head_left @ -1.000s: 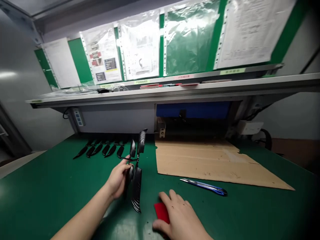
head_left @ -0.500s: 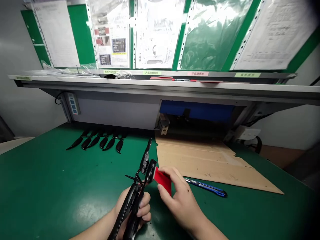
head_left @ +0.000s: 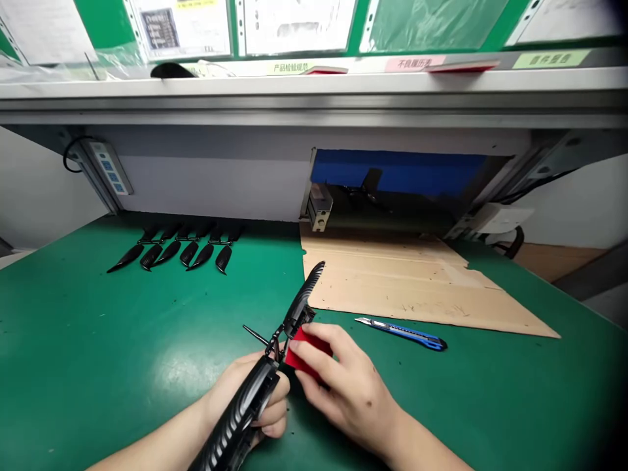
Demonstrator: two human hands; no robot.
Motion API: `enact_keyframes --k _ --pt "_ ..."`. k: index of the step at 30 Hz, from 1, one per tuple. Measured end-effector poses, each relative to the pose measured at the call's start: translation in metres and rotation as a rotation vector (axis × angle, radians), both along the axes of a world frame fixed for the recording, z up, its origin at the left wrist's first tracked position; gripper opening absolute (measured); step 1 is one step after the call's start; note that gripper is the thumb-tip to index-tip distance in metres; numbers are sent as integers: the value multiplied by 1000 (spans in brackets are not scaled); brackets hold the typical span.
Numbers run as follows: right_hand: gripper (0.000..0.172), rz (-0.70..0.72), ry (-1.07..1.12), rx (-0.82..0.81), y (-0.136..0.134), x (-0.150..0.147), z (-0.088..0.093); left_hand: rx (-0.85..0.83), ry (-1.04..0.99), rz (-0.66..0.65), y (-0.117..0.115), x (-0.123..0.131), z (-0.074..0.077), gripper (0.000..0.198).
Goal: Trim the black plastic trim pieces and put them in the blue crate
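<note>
My left hand [head_left: 267,399] is closed around a black ribbed plastic part [head_left: 240,415] with long blade-like pieces joined by a thin frame, held slantwise above the table. One blade points up and away, and the near end runs out of the bottom of the view. Between the thumb and fingers of my right hand [head_left: 350,386] is a flat red piece [head_left: 310,353]. Its left edge meets the black part near the middle joint; I cannot tell whether it touches there. My fingers partly cover the red piece.
Several similar black blade parts [head_left: 171,252] lie in a row at the back left of the green table [head_left: 122,327]. A blue utility knife [head_left: 407,332], blade out, rests right of my hands, before a cardboard sheet [head_left: 392,288]. A shelf [head_left: 294,98] spans above.
My view has tipped down and come closer. The black part has turned in my left hand, and my right hand has brought the red piece lower along it, near the joint.
</note>
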State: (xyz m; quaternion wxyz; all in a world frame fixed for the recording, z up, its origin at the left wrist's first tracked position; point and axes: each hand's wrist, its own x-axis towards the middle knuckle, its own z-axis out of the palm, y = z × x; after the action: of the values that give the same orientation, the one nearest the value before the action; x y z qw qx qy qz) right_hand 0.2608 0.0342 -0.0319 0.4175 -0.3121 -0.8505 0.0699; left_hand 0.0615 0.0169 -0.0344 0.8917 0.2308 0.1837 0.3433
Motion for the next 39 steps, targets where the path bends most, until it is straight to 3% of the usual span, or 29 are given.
enact_keyframes --k 9,12,15,19,23,26,31,36,39 --pt "32 -40 74 -102 -5 -4 -1 33 -3 -38 5 -3 -7 24" --pt "32 16 42 -84 -4 -5 -2 49 -15 -56 6 -4 -11 19" --pt "30 -56 107 -112 -3 -5 -1 65 -16 -24 5 -4 -11 19" --pt "30 -21 105 -87 -7 -5 2 99 -31 -24 1 -3 -8 20" --pt "30 -73 136 -71 -12 -5 3 108 -11 -15 0 -3 -7 23" --pt "30 -5 85 -12 -7 -1 3 124 0 -38 1 -4 -4 22" --pt "21 -269 326 -162 9 13 3 98 83 27 2 -5 4 22" --pt "31 -42 329 -137 -5 5 8 88 56 24 0 -4 5 16" --pt "30 8 309 -119 -12 -3 10 99 34 36 -3 -3 2 19"
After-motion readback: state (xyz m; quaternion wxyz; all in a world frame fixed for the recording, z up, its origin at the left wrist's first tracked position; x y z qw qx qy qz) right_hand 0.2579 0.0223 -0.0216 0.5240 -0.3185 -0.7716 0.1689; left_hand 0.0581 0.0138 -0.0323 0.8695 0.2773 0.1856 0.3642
